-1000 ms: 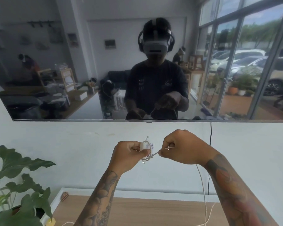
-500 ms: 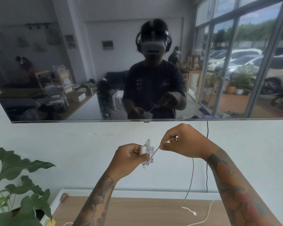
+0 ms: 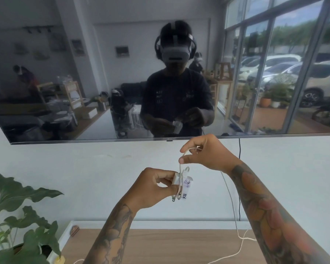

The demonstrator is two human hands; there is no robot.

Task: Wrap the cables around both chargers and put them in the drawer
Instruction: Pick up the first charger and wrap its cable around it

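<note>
Small white plastic charger block [image 3: 177, 181] with handwritten label, held mid-air above the table's far edge, in front of the pale wall. Thin white cable [image 3: 181, 164] already looped round it a few turns, next loop arcing up over the top. Left hand [image 3: 156, 187] clamped on the charger, fingers [image 3: 167, 178] closed round its body. Right hand [image 3: 208, 155] just above, fingers pinched on the cable, feeding the loop. Remaining cable hanging down past the right wrist to the light wooden table [image 3: 160, 248] near its right edge, plenty of slack left. Judgement: first charger partly wrapped, maybe halfway. Second charger not visible, drawer not visible; both steps presumably pending. Green leafy potted plant [image 3: 21, 216] at the table's left edge. Dark wall-mounted screen [image 3: 84, 73] above, reflecting the room.
</note>
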